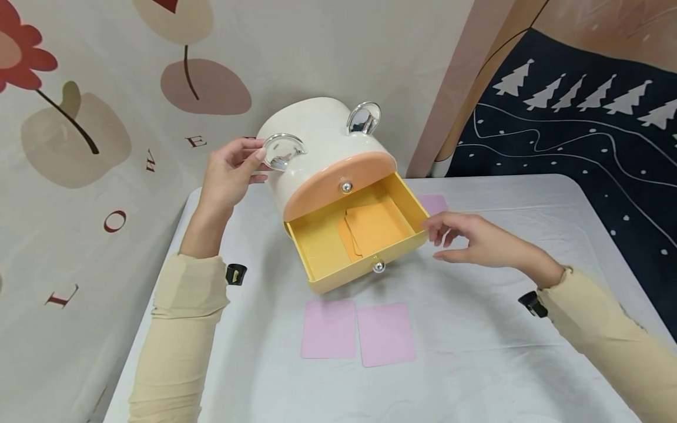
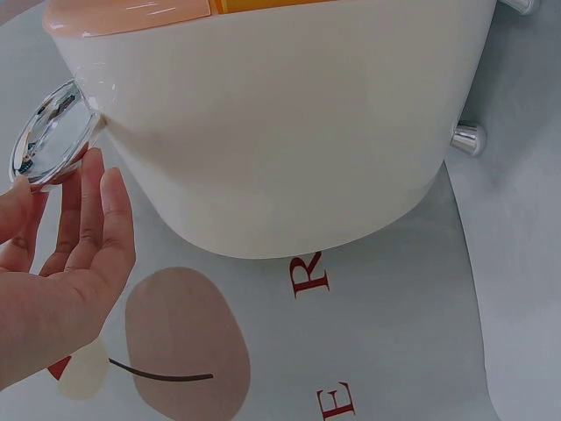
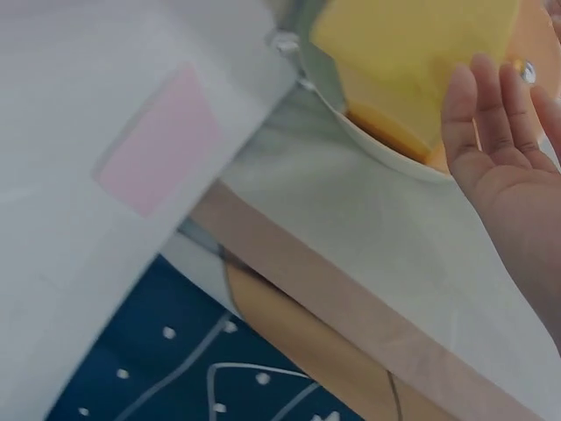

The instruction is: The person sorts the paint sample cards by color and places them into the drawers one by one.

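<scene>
A white, rounded storage box (image 1: 317, 126) with two mirrored ears stands at the back of the table, its yellow drawer (image 1: 338, 282) pulled out below a peach drawer front (image 1: 312, 197). Inside the drawer lie a few orange cards (image 1: 378, 226). My left hand (image 1: 228, 170) pinches the silver ear (image 1: 280, 151) on the left between thumb and fingers; that grip also shows in the left wrist view, at the silver ear (image 2: 54, 136). At the drawer's right front corner are the fingertips of my right hand (image 1: 471, 238), its fingers loosely extended and the thumb apart.
Two pink cards (image 1: 329, 330) lie side by side on the white table (image 1: 465, 376) in front of the drawer. Another pink card (image 1: 433, 204) shows partly behind the drawer's right side. A printed cloth (image 1: 296, 47) hangs behind, and a dark tree-patterned cloth (image 1: 571, 141) is at right.
</scene>
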The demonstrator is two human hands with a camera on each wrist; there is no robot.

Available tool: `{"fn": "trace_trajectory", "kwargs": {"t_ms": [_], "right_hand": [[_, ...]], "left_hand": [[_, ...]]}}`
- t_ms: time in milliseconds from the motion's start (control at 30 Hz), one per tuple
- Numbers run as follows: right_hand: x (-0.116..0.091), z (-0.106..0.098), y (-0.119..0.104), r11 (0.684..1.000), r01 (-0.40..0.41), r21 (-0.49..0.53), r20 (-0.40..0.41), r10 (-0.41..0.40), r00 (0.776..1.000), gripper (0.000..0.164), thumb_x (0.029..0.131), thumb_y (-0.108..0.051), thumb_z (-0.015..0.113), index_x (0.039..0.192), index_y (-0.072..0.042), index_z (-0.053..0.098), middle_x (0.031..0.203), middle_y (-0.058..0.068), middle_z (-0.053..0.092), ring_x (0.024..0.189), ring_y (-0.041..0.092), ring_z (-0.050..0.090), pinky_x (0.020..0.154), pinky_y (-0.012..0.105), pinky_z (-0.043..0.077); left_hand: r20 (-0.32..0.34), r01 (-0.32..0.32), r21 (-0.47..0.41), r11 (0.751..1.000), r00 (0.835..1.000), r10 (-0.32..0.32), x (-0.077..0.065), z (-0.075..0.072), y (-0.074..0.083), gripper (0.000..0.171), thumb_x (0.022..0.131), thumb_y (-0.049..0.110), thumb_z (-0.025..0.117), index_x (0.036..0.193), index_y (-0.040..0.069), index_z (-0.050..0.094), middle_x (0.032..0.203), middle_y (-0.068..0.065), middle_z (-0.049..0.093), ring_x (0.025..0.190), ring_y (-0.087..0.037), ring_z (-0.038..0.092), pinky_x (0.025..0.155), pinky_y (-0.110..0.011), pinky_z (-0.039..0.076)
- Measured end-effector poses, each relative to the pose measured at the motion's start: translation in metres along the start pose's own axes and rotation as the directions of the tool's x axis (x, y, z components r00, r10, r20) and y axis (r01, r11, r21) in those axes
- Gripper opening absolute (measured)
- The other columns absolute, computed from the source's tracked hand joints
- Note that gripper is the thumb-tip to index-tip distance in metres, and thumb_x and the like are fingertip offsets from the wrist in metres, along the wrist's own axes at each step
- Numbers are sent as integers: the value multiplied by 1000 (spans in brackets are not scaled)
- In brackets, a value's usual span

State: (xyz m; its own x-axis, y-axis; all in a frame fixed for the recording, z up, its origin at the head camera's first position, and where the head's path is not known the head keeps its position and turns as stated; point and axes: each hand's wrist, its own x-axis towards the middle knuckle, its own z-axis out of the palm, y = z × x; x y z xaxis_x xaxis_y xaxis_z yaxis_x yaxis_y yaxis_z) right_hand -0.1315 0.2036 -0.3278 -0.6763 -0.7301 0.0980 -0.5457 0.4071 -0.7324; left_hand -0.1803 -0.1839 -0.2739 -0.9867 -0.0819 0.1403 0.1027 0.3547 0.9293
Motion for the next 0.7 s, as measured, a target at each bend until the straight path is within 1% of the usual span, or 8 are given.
{"fn": "trace_trajectory", "kwargs": {"t_ms": [100,167,233,367,433,567,700], "right_hand": [[-7,10,6,998,-28,53,11,27,1000,42,75,5,70,113,-2,53,92,1,56,83,20,57,71,32,54],[-10,17,10,996,-37,83,27,35,999,41,77,4,69,114,-2,53,95,0,57,86,21,57,73,32,54],[-12,25,15,992,-42,116,49,36,998,40,79,2,68,116,-1,52,100,2,59,89,22,57,75,35,53],[-11,42,23,983,-28,180,98,10,995,40,83,-3,65,121,0,49,109,6,58,96,25,57,79,37,52],[-9,50,23,979,-32,201,121,7,993,42,85,-6,65,123,-1,48,112,6,58,98,24,56,81,36,51],[-3,61,20,975,-4,223,129,-25,991,46,85,-7,64,127,1,45,119,12,54,102,25,55,84,36,50],[2,67,18,971,26,237,129,-58,990,50,85,-4,63,131,1,42,125,16,50,106,29,52,85,37,49]], "left_hand": [[1,4,-7,1000,1000,-4,0,0,0,25,90,17,58,110,4,60,92,-3,58,77,-11,62,66,-18,53],[0,8,-4,1000,1000,-8,0,0,0,25,90,17,58,111,4,60,92,-3,58,78,-11,62,66,-18,53],[-1,11,-6,1000,1000,-11,0,0,0,25,89,17,58,111,4,60,93,-3,58,78,-12,62,66,-18,53],[-1,12,4,1000,1000,-12,1,0,0,25,90,17,58,111,3,60,93,-4,58,78,-12,62,67,-18,53],[1,9,12,1000,1000,-9,1,0,0,26,90,17,58,111,3,60,94,-4,58,78,-11,62,68,-18,53],[2,5,22,1000,1000,-5,1,-1,-1,27,90,18,57,112,3,60,95,-5,58,79,-12,62,69,-19,53],[3,0,31,1000,1000,0,2,-1,-2,27,90,19,57,113,3,59,97,-6,58,80,-12,61,69,-19,53]]}}
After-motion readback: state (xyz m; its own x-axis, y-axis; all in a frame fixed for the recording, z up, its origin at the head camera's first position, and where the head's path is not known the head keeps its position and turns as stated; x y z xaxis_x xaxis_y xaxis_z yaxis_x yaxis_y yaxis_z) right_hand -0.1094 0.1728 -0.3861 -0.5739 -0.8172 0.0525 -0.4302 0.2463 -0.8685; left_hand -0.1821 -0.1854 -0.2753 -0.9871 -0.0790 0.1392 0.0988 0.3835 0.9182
